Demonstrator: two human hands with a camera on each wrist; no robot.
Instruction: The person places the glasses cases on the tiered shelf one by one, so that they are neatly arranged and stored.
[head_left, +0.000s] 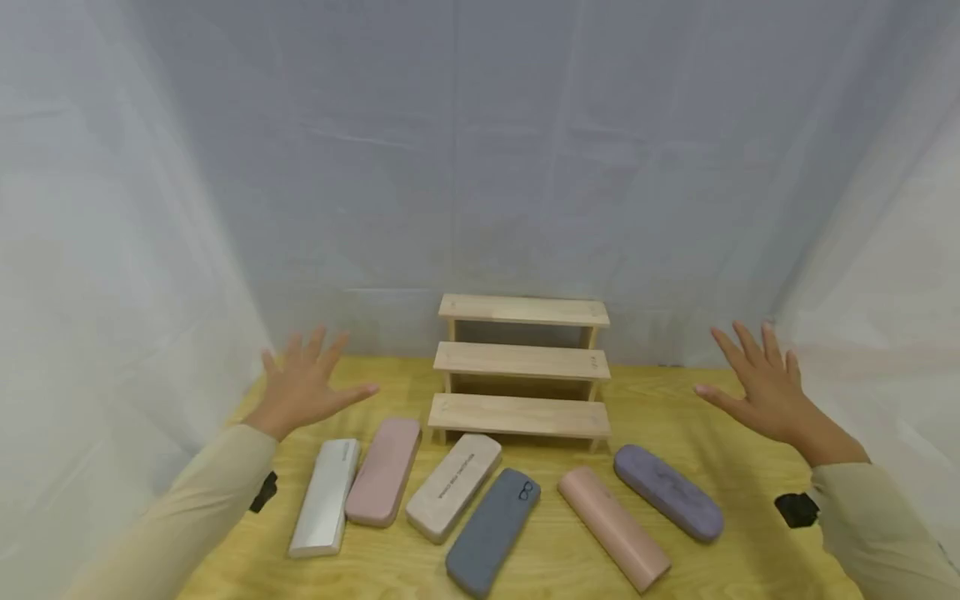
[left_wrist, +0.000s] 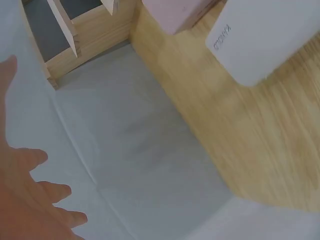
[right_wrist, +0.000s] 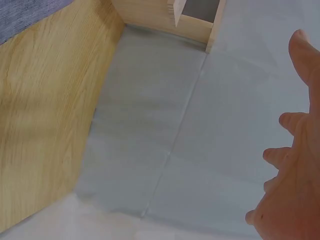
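My left hand (head_left: 303,392) is held up with fingers spread, above the silver glasses case (head_left: 326,498) and the pink glasses case (head_left: 385,473). Nothing is in it. On the right, my right hand (head_left: 768,400) is raised the same way, its thumb toward the middle, beyond the purple glasses case (head_left: 667,492). In the centre lie a cream case with lettering (head_left: 454,487) and a blue-grey case (head_left: 493,532) with a small glasses drawing. A rounded salmon-pink case (head_left: 613,528) is left of the purple one. Both wrist views show the hands empty.
A three-step wooden stand (head_left: 522,362) stands at the back middle of the wooden table (head_left: 750,533), behind the cases. Pale sheeting (head_left: 517,167) hangs behind the table and along both sides. A black wrist device (head_left: 797,509) is by the right sleeve.
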